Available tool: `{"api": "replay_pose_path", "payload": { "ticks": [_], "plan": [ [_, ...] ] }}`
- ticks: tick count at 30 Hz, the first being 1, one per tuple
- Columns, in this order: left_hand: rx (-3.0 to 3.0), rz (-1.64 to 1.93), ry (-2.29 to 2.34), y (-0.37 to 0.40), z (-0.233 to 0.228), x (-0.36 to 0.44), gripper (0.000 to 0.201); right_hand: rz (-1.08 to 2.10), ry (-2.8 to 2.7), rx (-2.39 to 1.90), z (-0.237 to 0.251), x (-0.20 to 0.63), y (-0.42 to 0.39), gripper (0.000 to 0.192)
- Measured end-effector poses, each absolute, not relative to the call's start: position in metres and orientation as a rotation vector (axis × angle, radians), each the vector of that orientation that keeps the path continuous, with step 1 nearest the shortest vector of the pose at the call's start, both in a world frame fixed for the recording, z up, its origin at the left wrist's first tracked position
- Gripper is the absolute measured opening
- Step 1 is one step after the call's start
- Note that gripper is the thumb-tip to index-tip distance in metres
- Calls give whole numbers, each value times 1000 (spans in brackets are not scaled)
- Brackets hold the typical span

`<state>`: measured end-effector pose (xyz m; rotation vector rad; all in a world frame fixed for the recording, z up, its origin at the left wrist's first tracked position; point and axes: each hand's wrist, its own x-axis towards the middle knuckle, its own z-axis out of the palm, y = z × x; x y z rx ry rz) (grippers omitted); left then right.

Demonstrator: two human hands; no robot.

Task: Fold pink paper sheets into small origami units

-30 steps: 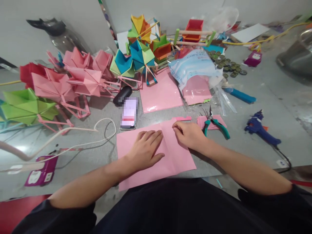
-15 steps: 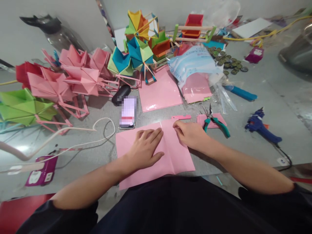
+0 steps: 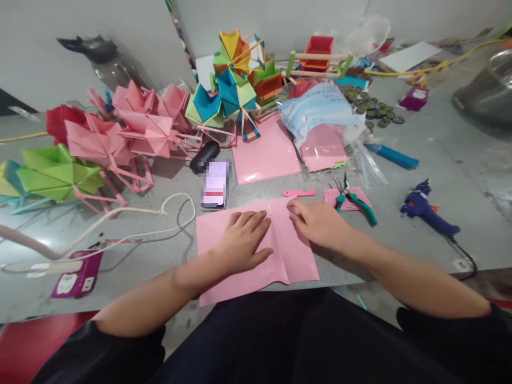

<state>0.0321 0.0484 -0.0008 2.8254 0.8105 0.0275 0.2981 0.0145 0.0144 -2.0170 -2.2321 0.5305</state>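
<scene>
Hands work a creased pink paper sheet (image 3: 290, 256) at the grey worktop's (image 3: 400, 250) near edge. Left hand (image 3: 242, 242) lies flat, fingers spread; right hand (image 3: 318, 224) presses curled fingers beside the fold, gripping nothing.

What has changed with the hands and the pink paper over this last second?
Very little. The right hand has slid slightly along the top edge of the pink sheet, its fingertips still pressing there near the centre crease. The left hand stays flat on the sheet, holding it down. Nothing was picked up or let go. The pliers, glue gun and phone lie where they were; only the camera view shifted a bit.
</scene>
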Motion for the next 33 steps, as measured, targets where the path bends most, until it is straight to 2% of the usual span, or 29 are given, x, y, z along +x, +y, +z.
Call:
{"api": "replay_pose_path", "payload": {
  "ticks": [4,10,14,24,28,33],
  "plan": [
    [2841,94,790,48,-2,31,64,510,-2194,-2061,18,301,11,34],
    [2826,52,795,48,2,32,61,703,-2009,-1966,13,302,2,30],
    [2811,25,804,47,3,33,62,633,-1978,-1970,7,300,-3,24],
    [2844,33,789,47,2,33,64,618,-2022,-1981,4,297,-10,27],
    [2858,99,706,48,0,31,51,640,-1965,-2041,8,300,-15,30],
    [2863,135,628,48,-2,31,43,634,-1949,-1976,4,300,-22,23]
  ]
}}
